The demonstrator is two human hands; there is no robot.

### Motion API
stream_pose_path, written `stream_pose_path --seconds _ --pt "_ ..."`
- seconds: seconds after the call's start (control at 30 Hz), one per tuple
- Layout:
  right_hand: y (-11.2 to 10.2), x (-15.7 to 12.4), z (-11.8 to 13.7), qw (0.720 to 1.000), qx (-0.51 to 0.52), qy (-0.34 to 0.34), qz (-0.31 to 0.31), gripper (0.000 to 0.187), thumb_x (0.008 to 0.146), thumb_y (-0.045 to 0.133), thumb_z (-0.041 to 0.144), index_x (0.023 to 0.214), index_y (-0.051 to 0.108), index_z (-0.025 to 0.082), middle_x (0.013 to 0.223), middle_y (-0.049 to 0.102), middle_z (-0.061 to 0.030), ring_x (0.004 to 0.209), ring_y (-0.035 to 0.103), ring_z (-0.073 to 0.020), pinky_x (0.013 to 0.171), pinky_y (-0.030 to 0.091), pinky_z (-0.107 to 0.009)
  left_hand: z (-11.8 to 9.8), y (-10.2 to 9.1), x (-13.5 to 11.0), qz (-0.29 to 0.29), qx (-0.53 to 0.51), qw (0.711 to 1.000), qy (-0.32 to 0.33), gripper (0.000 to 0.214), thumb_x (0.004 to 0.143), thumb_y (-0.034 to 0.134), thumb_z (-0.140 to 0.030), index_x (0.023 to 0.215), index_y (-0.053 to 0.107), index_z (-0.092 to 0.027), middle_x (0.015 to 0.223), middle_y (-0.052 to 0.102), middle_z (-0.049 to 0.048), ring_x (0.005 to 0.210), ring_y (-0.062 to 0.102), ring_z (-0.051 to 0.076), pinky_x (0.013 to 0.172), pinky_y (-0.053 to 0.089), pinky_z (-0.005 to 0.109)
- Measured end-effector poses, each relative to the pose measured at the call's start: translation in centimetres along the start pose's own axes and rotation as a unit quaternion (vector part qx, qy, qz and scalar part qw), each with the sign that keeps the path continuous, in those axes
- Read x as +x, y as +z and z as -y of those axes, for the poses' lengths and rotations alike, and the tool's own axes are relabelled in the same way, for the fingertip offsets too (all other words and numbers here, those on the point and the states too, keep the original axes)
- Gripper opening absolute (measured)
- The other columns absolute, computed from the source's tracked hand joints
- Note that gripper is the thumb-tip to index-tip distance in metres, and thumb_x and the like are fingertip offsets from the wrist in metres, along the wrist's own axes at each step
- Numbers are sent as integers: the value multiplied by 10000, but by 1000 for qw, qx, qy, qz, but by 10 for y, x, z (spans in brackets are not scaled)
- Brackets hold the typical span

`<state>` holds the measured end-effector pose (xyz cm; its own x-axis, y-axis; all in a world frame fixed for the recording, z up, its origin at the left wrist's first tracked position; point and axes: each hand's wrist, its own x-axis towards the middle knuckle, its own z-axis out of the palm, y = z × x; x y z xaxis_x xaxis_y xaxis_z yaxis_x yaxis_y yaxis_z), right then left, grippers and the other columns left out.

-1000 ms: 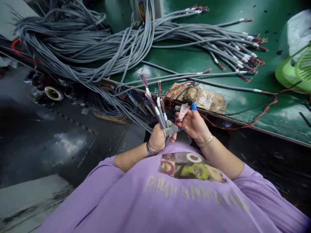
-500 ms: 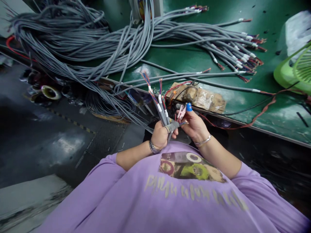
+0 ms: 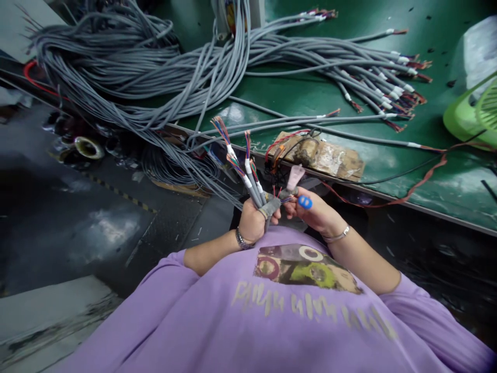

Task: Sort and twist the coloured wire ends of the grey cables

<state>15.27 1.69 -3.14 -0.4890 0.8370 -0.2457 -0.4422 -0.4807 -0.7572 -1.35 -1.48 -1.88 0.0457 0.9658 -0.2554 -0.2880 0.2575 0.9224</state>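
My left hand (image 3: pixel 251 221) is closed around several grey cables (image 3: pixel 255 196), whose ends point up and away from me. White bands sit below their fanned-out, coloured wires (image 3: pixel 222 129). Grey wrapping (image 3: pixel 271 207) covers the left thumb, with thin coloured wires (image 3: pixel 286 199) beside it. Close on the right, my right hand (image 3: pixel 315 211) pinches at these wires and wears a blue finger cover (image 3: pixel 305 201) on its thumb. A small pink clip-like tool (image 3: pixel 295 176) sticks up from the right fingers; its lower part is hidden.
A big bundle of grey cables (image 3: pixel 155 77) lies across the green bench (image 3: pixel 407 171). Behind my hands a taped wooden block (image 3: pixel 330 158) sits at the bench edge. A green fan (image 3: pixel 464 116) stands at the right. Coiled cable (image 3: pixel 174 173) and spools (image 3: pixel 88 147) are below.
My right hand has turned, bringing its blue-covered thumb down towards me, and the pink tool now tilts upward. The cables in my left hand have swung slightly left.
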Motion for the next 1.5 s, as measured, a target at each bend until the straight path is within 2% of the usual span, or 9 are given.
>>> stream_pose_path --seconds 0.17,0.3,0.63,0.77,0.87,0.93,1.07,1.17,1.5 --pt "13 -10 -4 990 -67 -101 -72 294 668 869 384 774 673 192 683 643 13 558 527 -97 535 427 -238 -4 -1 2 73 67 994 -41 324 695 801 -401 663 608 -143 552 639 3 431 565 96 430 465 198" --pt "20 -13 -2 984 -117 -107 -75 255 700 846 380 769 691 189 657 658 3 555 547 -107 553 436 -252 -9 -1 3 136 95 982 -92 326 656 825 -395 730 644 -135 542 645 12 430 572 114 444 487 222" --pt "19 -7 -8 990 -9 -16 -137 451 548 918 467 678 602 174 546 492 60 487 418 -60 467 389 -210 0 0 2 8 15 999 -41 417 655 816 -500 734 615 -143 586 668 22 476 606 132 493 537 255" --pt "12 -11 -8 992 -31 -26 -121 415 577 908 441 668 608 170 533 497 59 477 399 -57 461 380 -207 -2 1 5 -11 2 999 -39 432 650 809 -521 704 601 -146 561 643 8 439 575 114 455 502 233" --pt "-2 -13 -5 996 -79 10 -50 370 595 902 407 661 630 164 529 520 48 486 427 -66 465 388 -204 -3 1 7 -19 -6 999 -45 425 637 813 -505 684 587 -148 539 622 -3 410 534 92 413 447 205" --pt "-12 -11 -2 995 -90 47 -12 370 591 905 406 655 636 159 539 538 37 489 444 -68 472 413 -207 -5 1 8 -18 -18 999 -45 402 645 808 -479 689 578 -153 526 610 -12 399 515 85 397 420 196" --pt "-21 6 5 993 6 19 -114 465 662 814 602 718 623 182 620 593 18 487 458 -72 482 463 -218 -8 3 9 29 -20 997 -75 376 657 796 -453 688 558 -162 496 584 -23 378 484 83 380 395 201" --pt "-15 22 8 993 35 6 -115 548 731 680 733 794 634 190 725 642 -12 528 500 -87 494 473 -226 -11 6 9 68 -8 992 -101 382 633 807 -444 680 551 -165 473 564 -28 367 466 82 374 388 208" --pt "4 36 6 987 98 -56 -118 530 670 772 686 787 635 188 630 594 31 536 508 -78 494 442 -220 -17 16 15 70 -1 991 -115 415 619 810 -473 678 536 -167 468 563 -21 357 457 83 355 372 207"
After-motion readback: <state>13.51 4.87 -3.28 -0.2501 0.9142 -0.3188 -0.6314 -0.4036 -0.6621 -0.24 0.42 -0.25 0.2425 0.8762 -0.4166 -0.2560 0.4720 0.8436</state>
